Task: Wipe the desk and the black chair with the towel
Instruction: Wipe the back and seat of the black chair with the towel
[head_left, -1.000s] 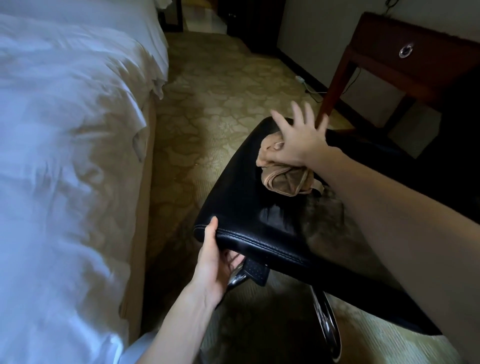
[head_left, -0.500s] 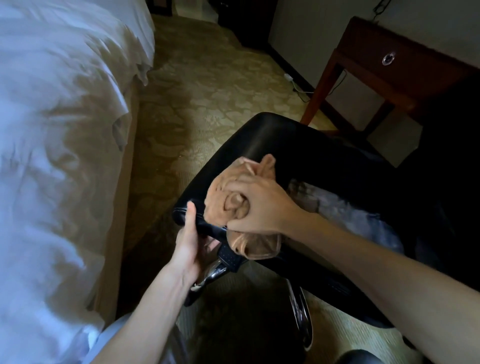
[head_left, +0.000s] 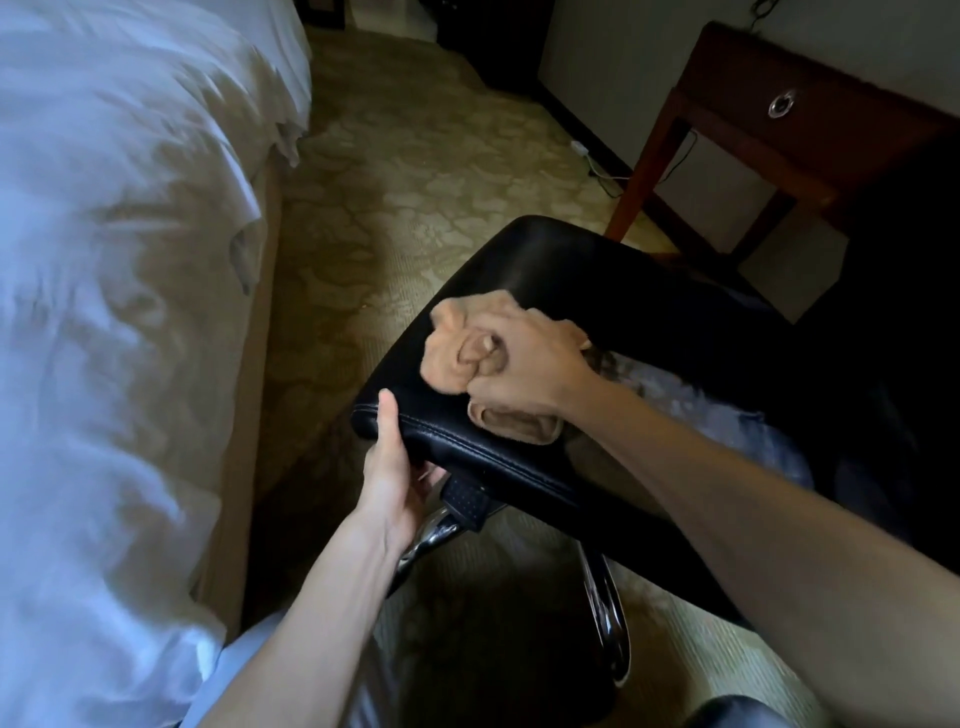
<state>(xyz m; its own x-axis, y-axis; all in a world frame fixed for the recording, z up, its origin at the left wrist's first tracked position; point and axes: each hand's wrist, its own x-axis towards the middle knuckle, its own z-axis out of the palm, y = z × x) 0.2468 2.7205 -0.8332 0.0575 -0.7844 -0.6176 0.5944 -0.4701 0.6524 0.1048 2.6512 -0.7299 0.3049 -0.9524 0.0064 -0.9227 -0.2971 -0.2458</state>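
Tan towel bunched on the black chair seat near its front corner — right hand fisted round it, pressing down. Left hand clasps the seat's front edge, thumb on top, steadying. Head view: chair-wiping step in hand. Next likely needs strokes across the unwiped seat. Desk stands behind.

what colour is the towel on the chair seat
Tan, a light peach-brown towel; the head view shows it.

Chair: glossy black leather, stitched seam; base polished chrome. Towel: soft tan cloth. Desk: dark varnished wood.
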